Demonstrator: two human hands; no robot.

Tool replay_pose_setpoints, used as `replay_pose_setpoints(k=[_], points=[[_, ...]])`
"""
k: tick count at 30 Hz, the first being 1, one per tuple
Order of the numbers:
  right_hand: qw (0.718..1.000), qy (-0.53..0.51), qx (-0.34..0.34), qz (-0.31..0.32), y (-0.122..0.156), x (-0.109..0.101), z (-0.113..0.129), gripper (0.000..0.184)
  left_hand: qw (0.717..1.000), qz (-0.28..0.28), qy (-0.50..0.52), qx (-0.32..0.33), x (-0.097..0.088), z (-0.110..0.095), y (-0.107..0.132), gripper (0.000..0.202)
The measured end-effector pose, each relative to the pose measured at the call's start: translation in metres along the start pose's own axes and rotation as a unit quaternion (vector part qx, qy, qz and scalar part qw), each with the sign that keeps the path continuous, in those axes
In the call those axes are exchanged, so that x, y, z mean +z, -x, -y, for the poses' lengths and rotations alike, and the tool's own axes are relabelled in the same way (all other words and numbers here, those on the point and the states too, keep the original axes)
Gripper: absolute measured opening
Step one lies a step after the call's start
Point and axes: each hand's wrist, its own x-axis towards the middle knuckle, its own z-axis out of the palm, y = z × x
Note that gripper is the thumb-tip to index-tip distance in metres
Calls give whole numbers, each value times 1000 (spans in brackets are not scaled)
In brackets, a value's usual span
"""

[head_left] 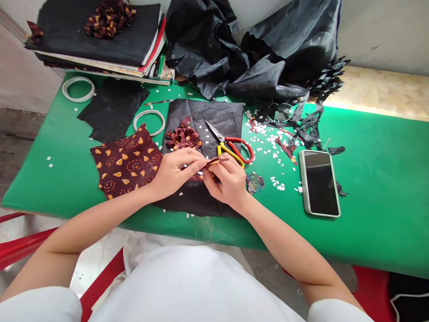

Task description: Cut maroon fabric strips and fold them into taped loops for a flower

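Between the fingertips of my left hand (pixel 179 172) and my right hand (pixel 228 179) is a small folded piece of maroon patterned fabric (pixel 216 162). Both hands are closed in a pinch on it, above a black cloth (pixel 208 203) spread on the table. A gathered maroon fabric flower (pixel 183 135) lies on that cloth just beyond my left hand. Scissors (pixel 231 145) with red and yellow handles rest beyond my right hand, blades pointing away to the left. Left of my left hand lies a larger maroon patterned fabric piece (pixel 125 163).
A phone (pixel 321 183) lies right on the green table (pixel 378 192). White paper bits (pixel 268 138) and black scraps (pixel 308 127) are scattered nearby. Two tape rolls (pixel 78 89) sit left. Behind stand stacked books (pixel 100 44) under another maroon flower (pixel 109 18), and crumpled black fabric (pixel 268 49).
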Motion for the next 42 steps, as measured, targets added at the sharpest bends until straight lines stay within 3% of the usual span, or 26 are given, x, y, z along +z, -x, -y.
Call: replay_pose_setpoints(k=[3,7,11,19,21,25,32,42], points=[[1000,12,-8,19,0,-1,1,14,985,24,131,-113,-1,2,-4,17],[998,-36,-24,46,-2,-4,-1,13,939,72,260,-215,-5,6,-8,21],[989,-124,-19,73,-5,-6,-3,11,910,135,314,-234,-13,6,-10,28],[973,-201,21,109,-4,-5,-3,11,894,218,324,-218,-20,1,-12,37],[969,-208,34,126,-3,-6,-3,11,898,209,321,-218,-19,0,-12,38],[960,-219,89,149,-3,-7,-3,10,915,139,307,-222,-15,1,-12,34],[960,-231,133,83,-7,-9,-3,18,925,24,294,-239,-10,7,-11,29],[987,-144,56,49,-6,-6,-3,19,901,19,341,-268,-11,4,-12,24]])
